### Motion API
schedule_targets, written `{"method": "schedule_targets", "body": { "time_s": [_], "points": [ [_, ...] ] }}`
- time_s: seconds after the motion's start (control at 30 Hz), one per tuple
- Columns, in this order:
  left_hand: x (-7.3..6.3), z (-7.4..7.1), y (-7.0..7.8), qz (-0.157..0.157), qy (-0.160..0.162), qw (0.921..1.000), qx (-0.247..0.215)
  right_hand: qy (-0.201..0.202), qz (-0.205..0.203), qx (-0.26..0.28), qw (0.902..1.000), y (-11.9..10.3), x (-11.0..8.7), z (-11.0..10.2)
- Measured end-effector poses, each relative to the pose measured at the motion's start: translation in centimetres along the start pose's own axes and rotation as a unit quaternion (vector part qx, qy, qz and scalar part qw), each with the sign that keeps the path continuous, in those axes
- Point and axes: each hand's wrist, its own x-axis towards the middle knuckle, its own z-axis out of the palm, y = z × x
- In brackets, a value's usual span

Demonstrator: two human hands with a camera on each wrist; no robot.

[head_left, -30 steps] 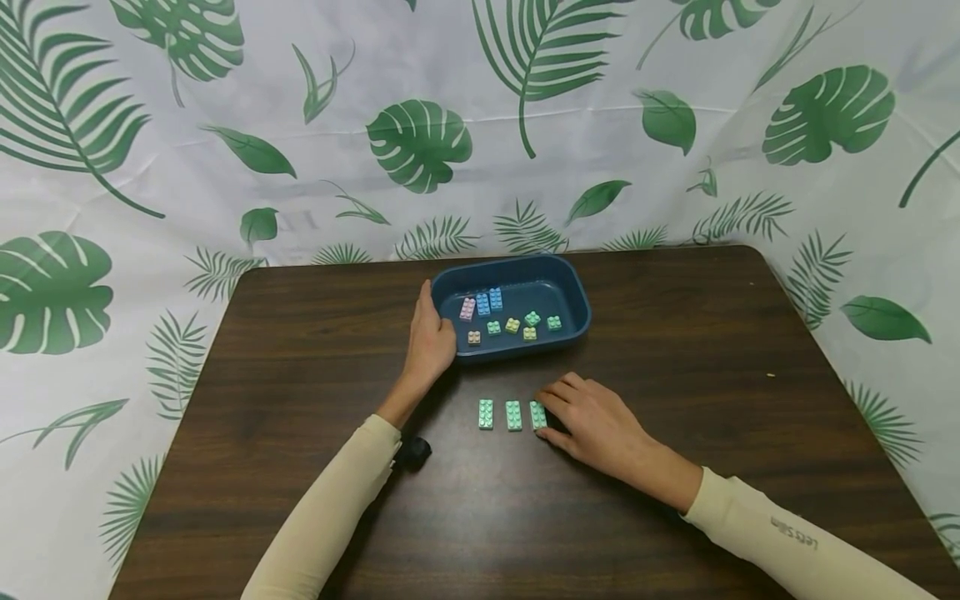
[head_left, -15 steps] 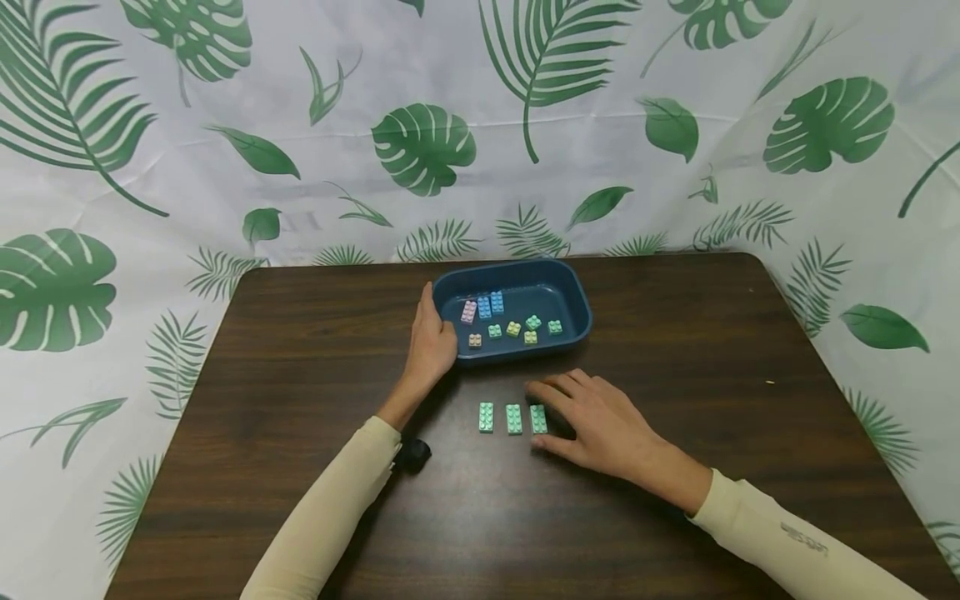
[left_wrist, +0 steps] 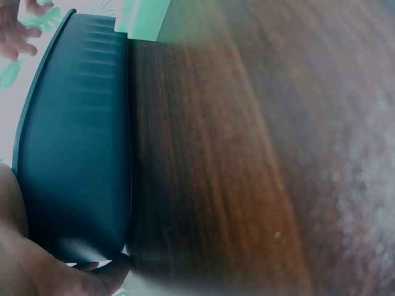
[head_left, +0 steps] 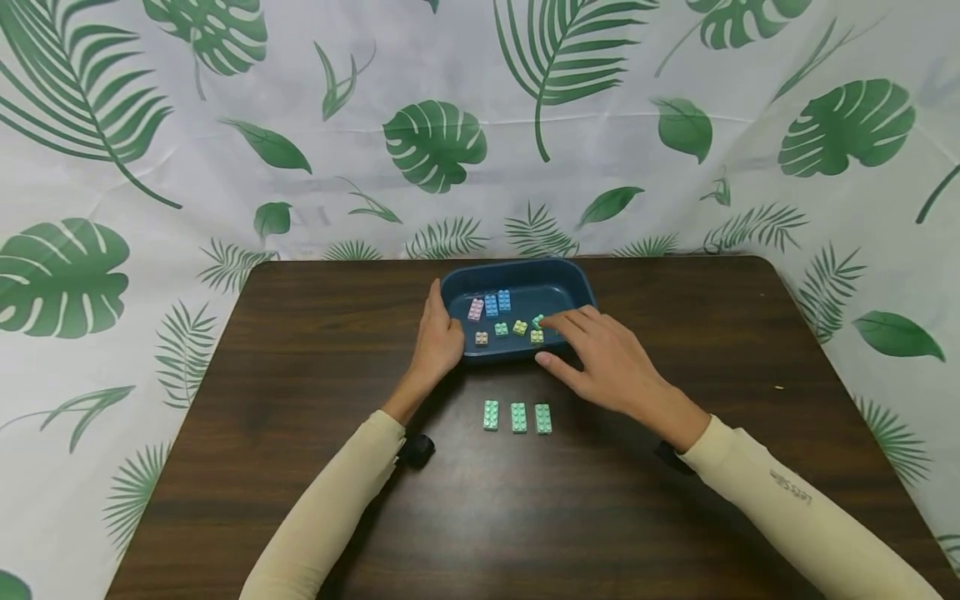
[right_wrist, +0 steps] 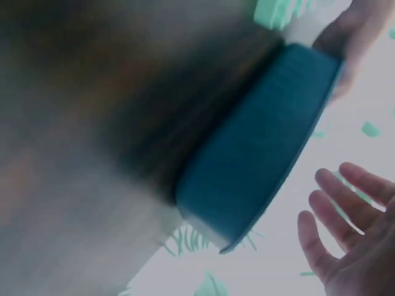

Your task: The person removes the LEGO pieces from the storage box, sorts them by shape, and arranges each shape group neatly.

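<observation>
The blue tray [head_left: 549,297] sits near the far edge of the dark wooden table [head_left: 337,333], with small bricks [head_left: 491,305] inside (pink, blue, green, yellow and tan ones). The left hand [head_left: 437,340] grips its left end. The right hand [head_left: 606,358], fingers spread apart and holding nothing, is over the near rim. Three green bricks [head_left: 518,417] lie in a row nearer the person. Leaf-print cloth [head_left: 337,162] hangs behind.

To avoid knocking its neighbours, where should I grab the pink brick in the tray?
Probably its two short ends, from straight above. The pink brick lies studs up, a blue brick close along its right side, while both ends look free; the walls of the tray hinder a low approach.
</observation>
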Motion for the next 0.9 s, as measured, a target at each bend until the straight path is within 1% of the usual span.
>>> {"method": "schedule_targets", "body": {
  "time_s": [0.1,0.23,0.33,0.47,0.57,0.63,0.73,0.83,0.9],
  "points": [
    [-0.1,0.0,-0.1,-0.003,-0.001,1.0000,-0.003,-0.004,0.027,0.034,0.9990,0.9,1.3,0.2],
    [-0.1,-0.1,-0.4,-0.002,-0.001,1.0000,-0.002,-0.012,0.071,0.072,0.9948,1.8,2.9,0.5],
    [0.0,-0.1,-0.5,-0.001,-0.003,1.0000,-0.002,-0.032,0.099,0.084,0.9910,2.1,4.0,0.9],
    [-0.1,-0.3,-0.6,-0.004,0.001,1.0000,-0.002,-0.060,0.123,0.113,0.9841,2.2,5.7,1.4],
    [0.0,-0.2,-0.6,-0.004,0.002,1.0000,-0.001,-0.068,0.137,0.131,0.9794,2.3,6.7,2.2],
    [0.0,-0.1,-0.6,-0.003,0.000,1.0000,-0.001,-0.070,0.144,0.134,0.9779,2.3,7.3,2.6],
    [0.1,0.0,-0.6,-0.004,0.000,1.0000,-0.001,-0.072,0.136,0.154,0.9761,2.7,8.1,3.1],
    [0.2,0.2,-0.4,-0.006,0.001,1.0000,0.002,-0.072,0.130,0.199,0.9686,3.4,8.7,3.4],
    [0.3,0.4,-0.3,-0.007,0.001,1.0000,0.003,-0.074,0.136,0.225,0.9619,3.9,9.0,3.6]
  ]
}}
